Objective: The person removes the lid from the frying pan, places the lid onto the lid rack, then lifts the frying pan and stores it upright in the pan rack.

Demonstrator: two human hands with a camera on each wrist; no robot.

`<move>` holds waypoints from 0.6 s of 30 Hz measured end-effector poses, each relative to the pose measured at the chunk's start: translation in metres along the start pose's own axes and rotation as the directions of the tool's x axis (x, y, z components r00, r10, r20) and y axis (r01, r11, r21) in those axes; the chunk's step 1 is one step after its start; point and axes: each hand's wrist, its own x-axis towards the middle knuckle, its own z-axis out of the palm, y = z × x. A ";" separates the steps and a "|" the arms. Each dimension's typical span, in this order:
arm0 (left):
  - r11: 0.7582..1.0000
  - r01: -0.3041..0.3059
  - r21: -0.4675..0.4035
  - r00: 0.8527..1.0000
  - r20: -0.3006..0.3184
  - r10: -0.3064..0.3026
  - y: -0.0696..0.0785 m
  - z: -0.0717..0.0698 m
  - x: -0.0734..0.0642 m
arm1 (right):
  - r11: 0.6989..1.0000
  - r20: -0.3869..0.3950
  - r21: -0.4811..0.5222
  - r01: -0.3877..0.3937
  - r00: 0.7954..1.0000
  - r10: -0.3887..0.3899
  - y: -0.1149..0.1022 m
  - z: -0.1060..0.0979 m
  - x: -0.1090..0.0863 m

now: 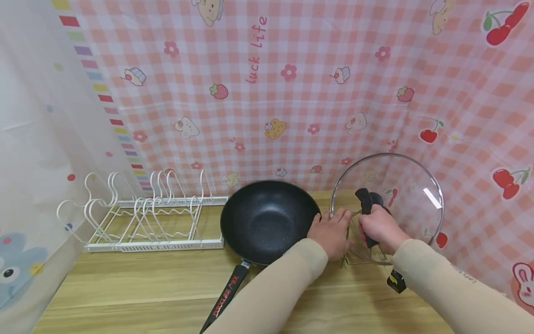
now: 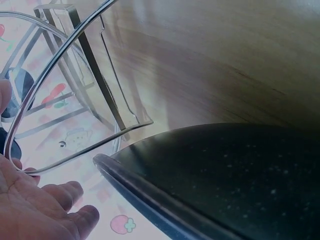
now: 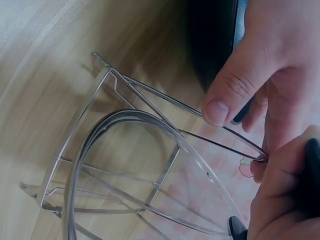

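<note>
lid of clear round glass (image 1: 410, 185) with a silver metal rim, gripped at the right

at the left, a white wire dish rack (image 1: 179, 244) with rows of upright loops stands on a pale yellowish wooden table (image 1: 146, 287). just right of it sits a round deep black pan (image 1: 271, 222) with a long black handle (image 1: 225, 294) printed in red. next comes the bare left hand (image 1: 331, 234) in a beige sleeve (image 1: 271, 292), beside the pan's right rim; its fingers are mostly straight and slightly spread, and it touches a silver metal wire rack (image 2: 93, 62). how firmly it presses, i cannot tell. the lid stands tilted on edge at this wire rack, its lower rim among the wires; in front of the glass, the bare right hand (image 1: 383, 228), in a matching sleeve (image 1: 450, 278), has its fingers curled round the lid's upright black grip (image 1: 365, 202). behind everything hangs a pink-and-white checked cloth (image 1: 233, 46) printed with cherries, cakes and flowers
</note>
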 end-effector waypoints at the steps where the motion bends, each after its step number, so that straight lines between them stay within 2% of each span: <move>1: 1.000 -0.001 -0.003 1.000 0.002 0.001 0.000 -0.001 0.000 | 1.000 0.000 0.003 0.000 1.000 0.000 0.000 0.001 0.000; 10: 1.000 -0.001 -0.006 1.000 0.016 0.001 -0.003 -0.003 -0.002 | 1.000 0.015 -0.018 0.003 1.000 -0.002 0.001 0.005 0.003; 18: 1.000 0.008 -0.029 1.000 0.029 -0.008 0.001 -0.001 -0.001 | 1.000 0.023 0.002 0.003 1.000 -0.003 0.002 0.002 -0.001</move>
